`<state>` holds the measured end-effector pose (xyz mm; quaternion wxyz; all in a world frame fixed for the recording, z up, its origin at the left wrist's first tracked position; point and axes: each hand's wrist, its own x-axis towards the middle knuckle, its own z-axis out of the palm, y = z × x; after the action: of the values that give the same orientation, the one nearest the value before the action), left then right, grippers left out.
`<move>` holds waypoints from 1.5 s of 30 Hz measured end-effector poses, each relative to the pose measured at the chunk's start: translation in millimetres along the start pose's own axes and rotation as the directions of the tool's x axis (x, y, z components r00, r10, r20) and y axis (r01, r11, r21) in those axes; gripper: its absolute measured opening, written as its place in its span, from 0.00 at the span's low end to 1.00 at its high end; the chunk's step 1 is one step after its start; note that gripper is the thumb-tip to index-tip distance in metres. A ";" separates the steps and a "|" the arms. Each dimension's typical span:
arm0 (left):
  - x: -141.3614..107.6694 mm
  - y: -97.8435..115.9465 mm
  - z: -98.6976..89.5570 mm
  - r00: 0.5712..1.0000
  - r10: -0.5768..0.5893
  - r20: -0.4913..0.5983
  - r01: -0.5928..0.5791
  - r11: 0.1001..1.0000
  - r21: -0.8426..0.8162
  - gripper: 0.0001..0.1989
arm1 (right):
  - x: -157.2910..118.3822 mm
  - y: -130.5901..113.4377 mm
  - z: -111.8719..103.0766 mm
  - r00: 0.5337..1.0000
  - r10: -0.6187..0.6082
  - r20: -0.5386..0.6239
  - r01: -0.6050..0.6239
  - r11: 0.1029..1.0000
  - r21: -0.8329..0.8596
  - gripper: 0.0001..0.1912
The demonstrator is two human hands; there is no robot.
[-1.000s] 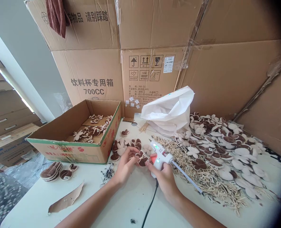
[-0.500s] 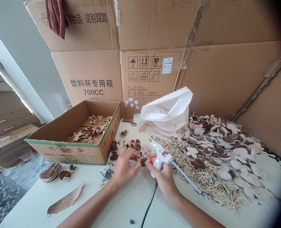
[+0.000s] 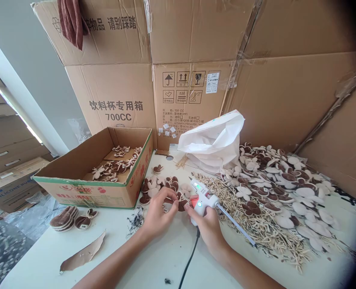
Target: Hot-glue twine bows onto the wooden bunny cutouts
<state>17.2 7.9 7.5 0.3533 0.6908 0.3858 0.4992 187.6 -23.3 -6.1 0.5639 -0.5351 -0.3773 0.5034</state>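
My right hand is wrapped round a white hot glue gun with a red trigger, its nozzle pointing up and away. The thumb of that hand rests at the edge of a small brown felt piece with a pale cord bow on it. My left hand is curled, thumb and forefinger pinching at the left side of the same piece; the exact contact is partly hidden. Just beyond it lie several brown and cream felt pieces. A glue stick sticks out of the gun's back.
An open cardboard box with bowed felt pieces stands at left. Cut cord pieces and a heap of felt shapes cover the right side. A white bag sits behind. The gun's cord runs toward me.
My left thumb and forefinger have shifted slightly at the felt piece, with a wider gap showing between them. The glue gun and my right hand have stayed in place.
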 end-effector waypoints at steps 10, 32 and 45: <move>0.4 -8.3 5.7 0.916 -0.336 0.219 0.396 0.844 -0.363 0.17 | -5.3 -7.1 5.7 0.999 -0.037 -0.009 0.038 0.999 0.006 0.29; 1.4 -6.7 4.8 0.936 -0.297 0.188 0.349 0.848 -0.399 0.19 | 1.6 0.5 -0.5 0.999 0.044 0.017 -0.045 0.997 0.061 0.25; -1.7 5.3 -1.8 0.981 -0.082 0.173 0.096 0.993 -0.071 0.06 | 1.2 4.0 -1.2 0.996 0.066 -0.059 -0.063 0.997 0.053 0.26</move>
<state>16.1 4.2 11.9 0.4340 0.6984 0.3646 0.4370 188.4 -22.7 -10.3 0.5719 -0.5477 -0.3294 0.5143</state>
